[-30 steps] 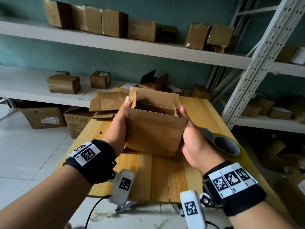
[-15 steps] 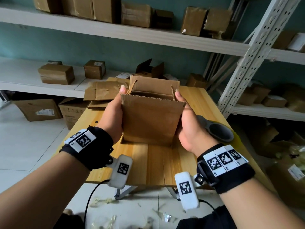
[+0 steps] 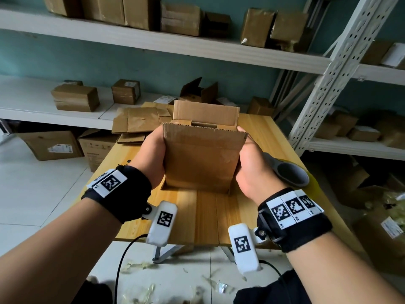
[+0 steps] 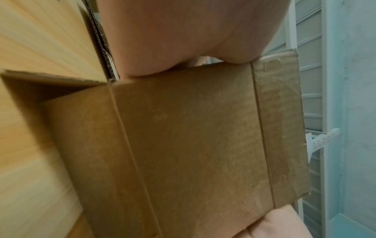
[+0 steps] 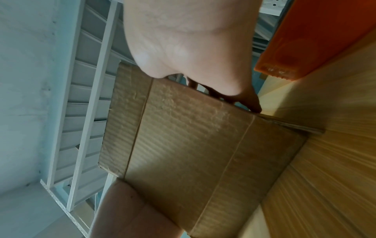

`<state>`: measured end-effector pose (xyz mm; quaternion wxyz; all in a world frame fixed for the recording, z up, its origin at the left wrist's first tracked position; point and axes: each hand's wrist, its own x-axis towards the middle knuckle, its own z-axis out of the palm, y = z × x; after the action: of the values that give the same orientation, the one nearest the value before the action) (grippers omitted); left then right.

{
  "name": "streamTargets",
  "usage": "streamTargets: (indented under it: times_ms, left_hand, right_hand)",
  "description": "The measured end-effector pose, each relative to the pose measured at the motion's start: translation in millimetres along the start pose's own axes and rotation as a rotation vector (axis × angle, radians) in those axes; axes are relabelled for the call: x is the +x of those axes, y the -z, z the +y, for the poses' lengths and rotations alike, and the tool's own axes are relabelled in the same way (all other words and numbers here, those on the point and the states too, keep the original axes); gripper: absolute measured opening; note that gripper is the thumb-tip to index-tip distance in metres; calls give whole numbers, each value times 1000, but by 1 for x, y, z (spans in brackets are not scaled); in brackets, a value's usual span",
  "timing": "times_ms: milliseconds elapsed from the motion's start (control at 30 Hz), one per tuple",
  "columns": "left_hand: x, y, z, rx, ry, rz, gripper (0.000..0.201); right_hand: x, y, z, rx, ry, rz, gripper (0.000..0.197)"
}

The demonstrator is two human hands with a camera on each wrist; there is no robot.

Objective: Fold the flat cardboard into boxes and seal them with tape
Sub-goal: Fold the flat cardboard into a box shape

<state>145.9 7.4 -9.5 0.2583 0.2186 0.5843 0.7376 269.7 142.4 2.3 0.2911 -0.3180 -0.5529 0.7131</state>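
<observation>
Now, step: I judge the box (image 3: 200, 159) is squared up and standing on the bench (image 3: 206, 213), near its middle; top flaps upright, nothing taped yet.
Left grip: my left hand (image 3: 151, 157) is curled around the box's left side, thumb at the top edge.
Right grip: my right hand (image 3: 249, 170) clasps the right side likewise.
Next move: I'd fold the top flaps inward, then reach for the tape dispenser (image 3: 287, 173) lying near the bench's right edge.

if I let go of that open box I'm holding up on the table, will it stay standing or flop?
The box looks light and probably empty. Its top flaps are untaped, so it may sag out of square. The left hand and right hand grip its sides; released, it could tip.
</observation>
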Motion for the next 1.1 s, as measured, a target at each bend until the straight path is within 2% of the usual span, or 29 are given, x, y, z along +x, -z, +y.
streamTargets:
  times_ms: [100, 267, 433, 633, 833, 967, 1100]
  left_hand:
    - [-2, -1, 2, -4, -13, -32, 34]
    - [-3, 0, 5, -58, 1, -45, 45]
    - [5, 6, -1, -126, -43, 31, 28]
    - [6, 7, -1, -133, -52, 29, 30]
    - [11, 13, -2, -169, -33, 38, 46]
    - [14, 15, -9, -217, -9, 91, 43]
    - [11, 10, -17, -233, 2, 120, 38]
  right_hand:
    - [4, 0, 2, 27, 30, -19, 37]
    - [5, 2, 3, 62, 32, -98, 40]
    - [2, 6, -5, 113, 85, -119, 33]
    - [2, 1, -5, 126, 76, -75, 42]
    - [10, -2, -1, 150, 42, -56, 44]
    - [15, -4, 9, 105, 0, -22, 33]
    - [16, -4, 20, 17, 4, -1, 46]
